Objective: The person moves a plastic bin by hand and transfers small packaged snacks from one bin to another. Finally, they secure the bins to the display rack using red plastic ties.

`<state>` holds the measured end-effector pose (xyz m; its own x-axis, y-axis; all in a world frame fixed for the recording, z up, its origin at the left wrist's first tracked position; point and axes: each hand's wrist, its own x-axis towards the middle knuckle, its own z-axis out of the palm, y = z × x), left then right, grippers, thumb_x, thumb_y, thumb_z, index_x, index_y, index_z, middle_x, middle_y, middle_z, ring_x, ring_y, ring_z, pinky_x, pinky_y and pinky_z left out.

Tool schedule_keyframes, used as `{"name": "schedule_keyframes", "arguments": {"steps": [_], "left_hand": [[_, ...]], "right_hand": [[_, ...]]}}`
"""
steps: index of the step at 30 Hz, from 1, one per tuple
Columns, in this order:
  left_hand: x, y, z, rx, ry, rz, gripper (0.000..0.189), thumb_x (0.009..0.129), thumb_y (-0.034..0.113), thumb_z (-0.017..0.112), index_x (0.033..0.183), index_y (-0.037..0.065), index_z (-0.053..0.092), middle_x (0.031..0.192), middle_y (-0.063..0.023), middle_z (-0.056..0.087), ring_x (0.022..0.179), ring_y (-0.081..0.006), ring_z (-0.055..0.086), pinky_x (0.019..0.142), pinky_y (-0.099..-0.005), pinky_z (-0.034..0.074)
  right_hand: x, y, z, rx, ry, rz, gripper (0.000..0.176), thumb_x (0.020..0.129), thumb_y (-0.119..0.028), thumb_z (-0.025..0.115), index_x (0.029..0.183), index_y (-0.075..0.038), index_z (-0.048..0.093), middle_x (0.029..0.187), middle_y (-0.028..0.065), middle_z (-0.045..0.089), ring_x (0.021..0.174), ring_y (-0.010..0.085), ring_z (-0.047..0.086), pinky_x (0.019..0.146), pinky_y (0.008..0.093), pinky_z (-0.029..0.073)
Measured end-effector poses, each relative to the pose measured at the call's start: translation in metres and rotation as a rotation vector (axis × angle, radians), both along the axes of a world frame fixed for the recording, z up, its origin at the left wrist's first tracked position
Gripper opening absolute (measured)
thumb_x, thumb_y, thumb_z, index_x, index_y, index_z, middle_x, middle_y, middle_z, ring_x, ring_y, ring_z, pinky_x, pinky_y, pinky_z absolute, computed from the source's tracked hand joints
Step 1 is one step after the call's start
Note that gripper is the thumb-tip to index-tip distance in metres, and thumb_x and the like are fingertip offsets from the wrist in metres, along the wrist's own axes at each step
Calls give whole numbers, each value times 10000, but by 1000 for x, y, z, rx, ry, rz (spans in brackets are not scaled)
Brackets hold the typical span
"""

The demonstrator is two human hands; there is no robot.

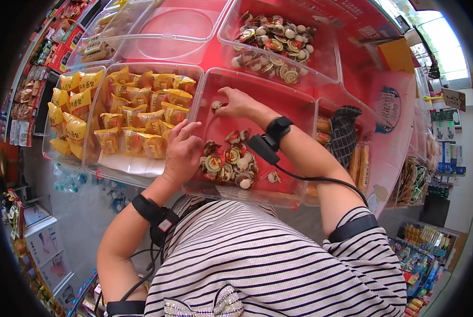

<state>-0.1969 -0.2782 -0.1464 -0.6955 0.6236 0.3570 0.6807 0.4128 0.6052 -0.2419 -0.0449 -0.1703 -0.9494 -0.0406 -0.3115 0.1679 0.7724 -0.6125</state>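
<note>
My right hand (240, 103) reaches into the far left of a clear plastic bin (278, 95) with a red bottom. Its thumb and fingers close on a small round packaged snack (217, 105), pale with a brown part. My left hand (183, 152) hovers over the bin's left wall, its fingers loosely bent and apart, with nothing visible in them. Close to it in the same bin lies a pile of small round snacks (230, 165) with white, brown and red-gold packaging. One loose snack (274, 177) sits to the right of the pile.
To the left stands a bin of yellow-wrapped breads (136, 116), with another bin of yellow packets (72, 113) beyond. Behind is a clear bin of similar round snacks (278, 45). A dark checked cloth (345, 134) lies over long packaged goods on the right.
</note>
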Motion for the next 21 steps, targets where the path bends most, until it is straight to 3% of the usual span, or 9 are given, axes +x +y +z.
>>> {"name": "schedule_keyframes", "arguments": {"steps": [4,5,7,10,13,16,21], "left_hand": [[-1,0,-3,4,3,7,112,673,-25,579,744,57,608,1200,-100,563,1190,-356,428,1006,-418,349],[-1,-1,-4,4,0,12,113,673,-26,579,744,57,608,1201,-100,563,1191,-354,427,1008,-417,348],[0,-2,-4,2,-7,6,128,671,-33,570,755,56,606,1210,-105,559,1198,-353,425,1012,-415,345],[-1,-2,-5,1,-22,-8,152,673,-44,551,779,54,601,1228,-112,549,1214,-351,420,1022,-420,332],[-2,-2,-6,7,-26,-12,155,673,-43,552,779,58,604,1225,-111,551,1213,-349,422,1021,-419,332],[-3,-1,-7,3,-23,-6,155,672,-41,554,777,62,604,1221,-111,553,1211,-349,423,1019,-418,334],[-2,-1,-7,28,-15,7,122,666,-16,572,743,64,621,1193,-79,569,1194,-345,423,1005,-412,352]], "right_hand": [[-2,-32,-44,132,-42,-132,654,684,-296,750,1242,-72,492,1164,231,533,1069,383,540,892,441,463],[1,-36,-51,175,31,-158,483,708,-283,702,1112,-77,537,1095,220,542,1051,397,552,875,444,474],[3,-35,-55,177,72,-151,478,702,-283,691,1103,-61,557,1099,224,569,1032,356,575,860,418,484],[1,-25,-48,-370,-347,-131,467,722,-248,699,1122,-44,570,985,199,620,947,304,610,810,410,483],[28,-29,1,-341,-607,205,472,719,-273,698,1103,-21,588,953,172,649,928,264,620,818,383,475],[49,-46,-17,-192,-416,381,737,637,-376,744,1228,6,525,1148,209,599,1086,298,574,903,365,460],[70,-60,-51,-351,-468,463,856,572,-466,800,1222,6,506,1158,210,586,1084,308,567,912,365,446]]}}
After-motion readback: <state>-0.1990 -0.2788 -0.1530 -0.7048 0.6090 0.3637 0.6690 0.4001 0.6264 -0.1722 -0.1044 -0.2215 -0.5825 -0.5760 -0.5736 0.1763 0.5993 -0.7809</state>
